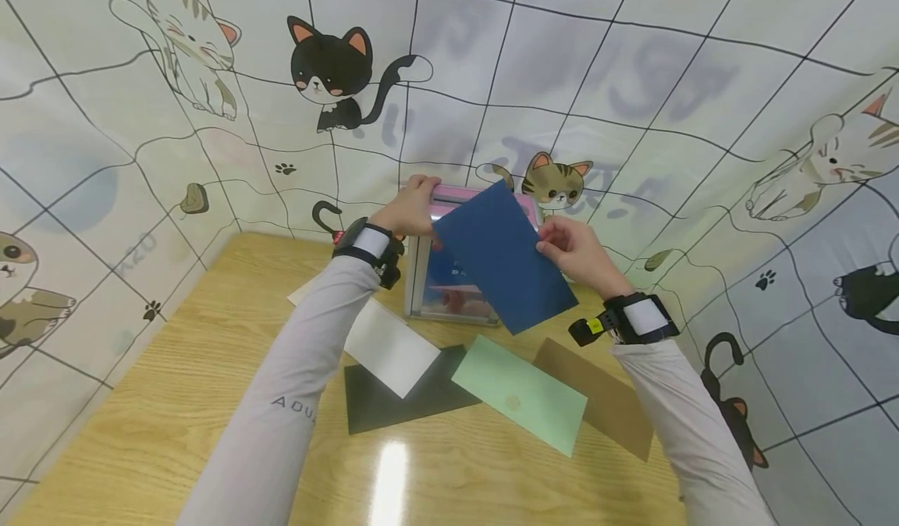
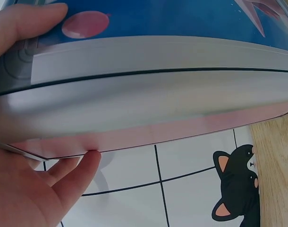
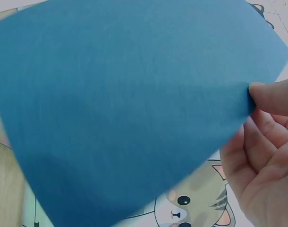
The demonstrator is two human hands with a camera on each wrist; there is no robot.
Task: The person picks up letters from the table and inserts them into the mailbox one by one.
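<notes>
A pink-topped box (image 1: pixel 416 284) with silver edges, a dark slot on top and a blue picture on its front stands at the back of the table. My left hand (image 1: pixel 413 204) grips its upper left side; in the left wrist view the thumb (image 2: pixel 35 21) lies on the front face and the fingers (image 2: pixel 78 179) on the far side. Between thumb and fingers, my right hand (image 1: pixel 579 251) pinches the right edge of a flat blue sheet of paper (image 1: pixel 502 257). The sheet is tilted in front of the box and hides part of its top and front.
On the wooden table (image 1: pixel 175 370) before the box lie a white paper piece (image 1: pixel 393 346), a dark one (image 1: pixel 379 405) partly under it, a light green envelope (image 1: pixel 523 393) with a round spot, and a brown one (image 1: pixel 604 393). A cat-patterned curtain (image 1: pixel 456 65) hangs close behind.
</notes>
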